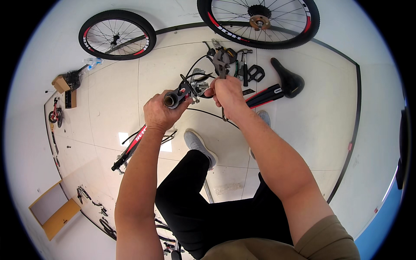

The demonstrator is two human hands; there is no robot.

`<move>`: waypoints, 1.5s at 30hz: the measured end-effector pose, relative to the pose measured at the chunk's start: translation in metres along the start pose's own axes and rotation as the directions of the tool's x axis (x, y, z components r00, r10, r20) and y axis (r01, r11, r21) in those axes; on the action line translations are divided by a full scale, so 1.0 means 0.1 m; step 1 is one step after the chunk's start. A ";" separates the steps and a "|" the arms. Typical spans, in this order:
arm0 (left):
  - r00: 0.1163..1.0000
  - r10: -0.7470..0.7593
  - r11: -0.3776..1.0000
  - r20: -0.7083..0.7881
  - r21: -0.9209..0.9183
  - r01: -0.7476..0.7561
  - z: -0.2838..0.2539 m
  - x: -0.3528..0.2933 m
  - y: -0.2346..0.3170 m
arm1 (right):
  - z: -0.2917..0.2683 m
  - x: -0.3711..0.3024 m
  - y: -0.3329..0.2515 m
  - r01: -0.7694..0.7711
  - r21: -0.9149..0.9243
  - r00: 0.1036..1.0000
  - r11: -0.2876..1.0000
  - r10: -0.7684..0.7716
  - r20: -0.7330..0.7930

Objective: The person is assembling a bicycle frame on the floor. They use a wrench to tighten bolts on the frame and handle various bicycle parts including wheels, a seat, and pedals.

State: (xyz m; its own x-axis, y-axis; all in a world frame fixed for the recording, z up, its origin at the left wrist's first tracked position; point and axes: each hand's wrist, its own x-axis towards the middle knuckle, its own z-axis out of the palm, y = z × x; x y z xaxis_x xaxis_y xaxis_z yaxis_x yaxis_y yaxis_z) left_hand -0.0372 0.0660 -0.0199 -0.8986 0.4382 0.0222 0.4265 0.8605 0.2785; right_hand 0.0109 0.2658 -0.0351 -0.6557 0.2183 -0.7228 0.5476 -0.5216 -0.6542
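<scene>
My left hand (159,113) is wrapped round the end of a black and red bicycle frame (138,139), beside its open round tube end (170,100). In my right hand (229,96) is a dark grey adjustable wrench (222,64); its jaw points away from me and its handle end shows below my fist. Between both hands sits a silver metal bicycle part (199,87) with black cables looping round it. Whether the wrench touches that part I cannot tell. The frame slants down to the left, partly behind my left forearm.
Beyond my hands lie a hammer (245,69), a pedal (255,73), other tools and a black saddle (288,80). Two wheels (145,32) lean against the far wall. Cardboard boxes (67,89) stand at the left. My grey shoes (200,145) are on the tiled floor (303,125).
</scene>
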 end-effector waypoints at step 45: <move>0.999 0.026 0.999 -0.033 -0.029 -0.027 0.01 0.00 -0.03 | 0.06 0.02 0.04 0.144 -0.201 0.986 0.969 -0.159 -0.057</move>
State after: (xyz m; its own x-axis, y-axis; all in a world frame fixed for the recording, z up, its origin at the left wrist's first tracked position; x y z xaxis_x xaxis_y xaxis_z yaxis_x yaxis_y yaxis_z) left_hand -0.0383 0.0641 -0.0216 -0.8902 0.4514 0.0611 0.4473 0.8407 0.3052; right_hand 0.0087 0.2587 -0.0376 -0.7036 0.3448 -0.6213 0.5406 -0.3077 -0.7830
